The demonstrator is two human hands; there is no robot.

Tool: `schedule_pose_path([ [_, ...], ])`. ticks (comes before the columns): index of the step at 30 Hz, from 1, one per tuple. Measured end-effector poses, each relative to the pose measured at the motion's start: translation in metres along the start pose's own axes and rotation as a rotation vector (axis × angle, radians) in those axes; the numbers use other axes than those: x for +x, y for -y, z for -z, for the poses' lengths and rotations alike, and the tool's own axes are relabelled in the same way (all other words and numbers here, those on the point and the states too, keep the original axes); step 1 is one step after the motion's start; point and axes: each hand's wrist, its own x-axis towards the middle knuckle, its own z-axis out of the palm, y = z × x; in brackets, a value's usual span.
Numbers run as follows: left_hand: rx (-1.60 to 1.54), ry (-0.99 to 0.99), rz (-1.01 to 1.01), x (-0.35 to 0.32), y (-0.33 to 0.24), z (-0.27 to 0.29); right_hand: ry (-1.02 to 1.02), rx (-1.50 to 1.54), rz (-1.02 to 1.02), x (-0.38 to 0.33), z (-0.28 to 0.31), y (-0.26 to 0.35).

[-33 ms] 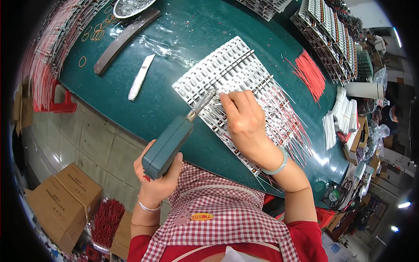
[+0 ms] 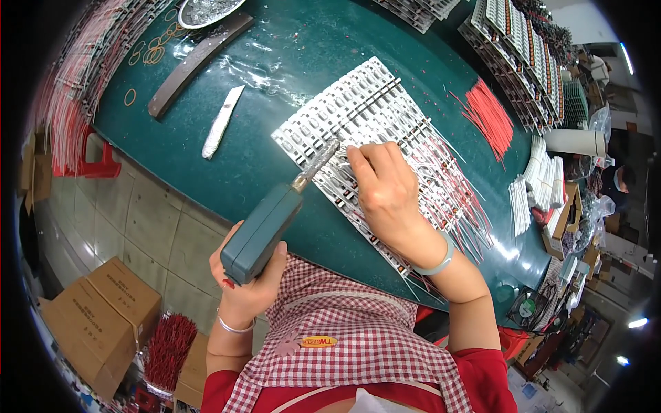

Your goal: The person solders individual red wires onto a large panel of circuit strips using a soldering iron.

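Observation:
My left hand [image 2: 249, 292] is wrapped around the body of a dark green soldering gun [image 2: 260, 230]. Its silvery, rough-looking tip [image 2: 321, 162] points up and to the right, over a panel of white strips [image 2: 344, 103] laid side by side. Close to that tip, my right hand [image 2: 387, 186] is closed in a pinch above the panel. What its fingertips grip is too small to make out. Thin white and red wires [image 2: 451, 186] trail from the panel's right part, partly under my right hand and forearm.
Left of the panel lie a foil-wrapped stick [image 2: 222, 124], a long brown bar [image 2: 200, 65], a metal bowl [image 2: 206, 10] and rubber bands [image 2: 157, 51]. Red wires [image 2: 487, 117] and white wire bundles [image 2: 540, 180] lie right. Stacked strip panels [image 2: 513, 62] stand far right; a cardboard box [image 2: 103, 320] sits lower left.
The soldering gun and my left hand have shifted very slightly left and toward me. My right hand and the panel look the same.

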Motion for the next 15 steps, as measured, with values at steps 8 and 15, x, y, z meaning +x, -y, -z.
schedule_pose_path([
  [8,-0.048,-0.049,-0.019,-0.0050,0.0007,0.0026,-0.005,-0.021,-0.019,-0.0001,0.0009,0.0019],
  [15,-0.053,-0.057,0.013,-0.0081,0.0022,0.0049,-0.034,0.009,0.019,-0.0020,0.0028,0.0087],
])
